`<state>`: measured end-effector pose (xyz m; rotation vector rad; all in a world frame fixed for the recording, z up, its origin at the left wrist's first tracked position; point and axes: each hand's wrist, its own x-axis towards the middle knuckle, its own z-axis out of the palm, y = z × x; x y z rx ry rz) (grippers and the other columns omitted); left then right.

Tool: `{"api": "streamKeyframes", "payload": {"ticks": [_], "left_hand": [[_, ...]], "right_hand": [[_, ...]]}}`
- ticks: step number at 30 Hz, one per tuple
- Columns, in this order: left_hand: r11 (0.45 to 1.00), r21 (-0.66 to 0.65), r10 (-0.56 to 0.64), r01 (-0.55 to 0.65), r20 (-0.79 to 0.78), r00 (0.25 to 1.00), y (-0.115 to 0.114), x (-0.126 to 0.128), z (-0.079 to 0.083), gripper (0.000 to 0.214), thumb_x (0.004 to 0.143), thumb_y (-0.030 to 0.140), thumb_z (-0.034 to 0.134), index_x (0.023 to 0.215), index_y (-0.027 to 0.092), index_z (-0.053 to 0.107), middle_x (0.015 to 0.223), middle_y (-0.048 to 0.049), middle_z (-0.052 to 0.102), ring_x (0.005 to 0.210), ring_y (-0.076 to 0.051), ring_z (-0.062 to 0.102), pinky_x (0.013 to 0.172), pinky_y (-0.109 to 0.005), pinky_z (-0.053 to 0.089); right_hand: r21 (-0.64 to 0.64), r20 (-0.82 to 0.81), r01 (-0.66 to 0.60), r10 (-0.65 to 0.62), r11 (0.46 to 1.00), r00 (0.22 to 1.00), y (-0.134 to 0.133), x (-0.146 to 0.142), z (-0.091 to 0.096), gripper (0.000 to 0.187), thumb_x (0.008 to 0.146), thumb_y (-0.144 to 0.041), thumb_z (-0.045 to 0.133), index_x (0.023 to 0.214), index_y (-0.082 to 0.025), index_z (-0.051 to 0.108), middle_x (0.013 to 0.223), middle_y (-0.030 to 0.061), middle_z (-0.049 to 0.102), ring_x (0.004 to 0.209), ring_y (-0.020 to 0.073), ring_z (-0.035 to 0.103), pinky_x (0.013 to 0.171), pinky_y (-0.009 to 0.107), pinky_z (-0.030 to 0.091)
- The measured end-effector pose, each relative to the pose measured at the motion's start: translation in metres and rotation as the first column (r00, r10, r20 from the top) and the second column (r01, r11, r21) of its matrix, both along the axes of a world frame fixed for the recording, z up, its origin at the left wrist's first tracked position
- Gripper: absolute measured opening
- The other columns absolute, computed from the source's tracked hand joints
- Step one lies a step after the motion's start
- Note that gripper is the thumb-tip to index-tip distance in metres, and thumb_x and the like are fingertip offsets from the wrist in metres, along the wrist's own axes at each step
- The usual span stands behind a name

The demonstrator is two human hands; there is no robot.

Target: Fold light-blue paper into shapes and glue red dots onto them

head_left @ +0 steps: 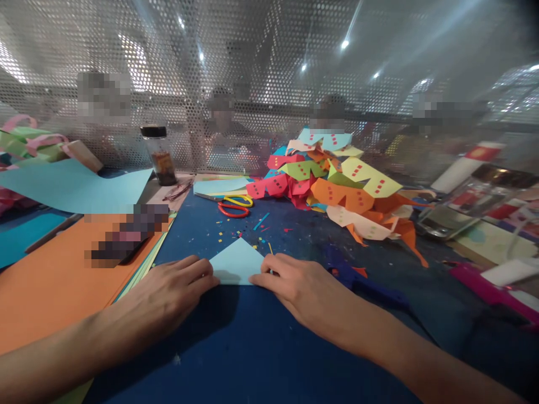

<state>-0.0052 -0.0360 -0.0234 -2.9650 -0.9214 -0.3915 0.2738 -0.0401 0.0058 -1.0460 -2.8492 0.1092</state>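
A light blue sheet of paper (241, 262), folded to a triangle with its peak pointing away from me, lies on the dark blue table (236, 348). My left hand (179, 286) pinches its left corner, thumb along the near folded edge. At the opposite corner, my right hand (290, 275) grips the paper with bent fingers and thumb. Both corners are partly hidden by my fingers. Just beyond the peak are scattered small coloured paper scraps (261, 240) and a pair of scissors (234, 209) with one red and one yellow handle loop.
Cut and folded coloured paper shapes (343, 188) are heaped at the back right. A blue glue gun (370, 283) lies by my right forearm. Orange sheets (54, 280) and a dark blurred object (130, 235) are at left; a lidded jar (162, 157) stands by the perforated metal screen (261, 67).
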Motion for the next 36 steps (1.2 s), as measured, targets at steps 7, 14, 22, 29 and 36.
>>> {"api": "streamKeyframes", "payload": {"ticks": [7,14,22,29,36], "left_hand": [[0.999,0.046,-0.007,0.009,-0.043,0.999,0.0,0.002,0.0,0.038,0.098,0.007,0.034,0.127,0.022,0.054,0.096,-0.0064,0.063,0.078,-0.021,0.057,0.066,-0.034,0.049],[1.0,0.019,-0.005,0.007,-0.072,0.997,0.0,0.002,-0.006,0.035,0.099,0.009,0.037,0.127,0.022,0.054,0.104,-0.0074,0.062,0.083,-0.021,0.057,0.072,-0.035,0.05],[1.0,0.017,-0.023,0.026,-0.13,0.991,-0.007,0.009,-0.001,0.036,0.098,0.009,0.04,0.132,0.017,0.049,0.103,-0.0086,0.063,0.087,-0.024,0.059,0.075,-0.04,0.052],[0.997,0.08,-0.002,0.019,-0.208,0.978,-0.007,0.012,0.002,0.04,0.096,0.012,0.046,0.135,0.019,0.048,0.1,-0.0079,0.061,0.081,-0.025,0.057,0.068,-0.042,0.049],[0.999,0.044,0.003,0.006,-0.208,0.978,-0.008,0.015,0.003,0.036,0.096,0.01,0.042,0.13,0.018,0.051,0.103,-0.0077,0.06,0.085,-0.025,0.057,0.071,-0.043,0.051]], "right_hand": [[0.023,-0.005,-0.017,0.018,1.0,1.0,0.0,0.0,-0.002,0.038,0.096,-0.004,0.047,0.124,-0.024,0.063,0.103,0.0051,0.061,0.091,0.0186,0.057,0.072,0.032,0.048],[0.054,0.018,-0.038,0.037,0.998,0.999,-0.002,-0.001,-0.002,0.037,0.097,-0.006,0.047,0.125,-0.024,0.063,0.107,0.0055,0.061,0.092,0.0192,0.057,0.073,0.032,0.05],[0.118,0.085,-0.072,0.062,0.99,0.994,-0.003,-0.004,-0.004,0.054,0.09,0.001,0.047,0.137,-0.024,0.054,0.108,0.0072,0.062,0.091,0.0221,0.056,0.079,0.037,0.052],[0.144,0.14,-0.073,0.053,0.987,0.989,-0.006,-0.009,-0.004,0.051,0.09,0.0,0.045,0.134,-0.023,0.055,0.106,0.0075,0.06,0.088,0.0229,0.056,0.075,0.038,0.053],[0.141,0.115,-0.058,0.042,0.988,0.992,-0.006,-0.007,-0.007,0.058,0.088,0.003,0.042,0.138,-0.025,0.051,0.109,0.008,0.06,0.091,0.0232,0.056,0.078,0.039,0.053]]}}
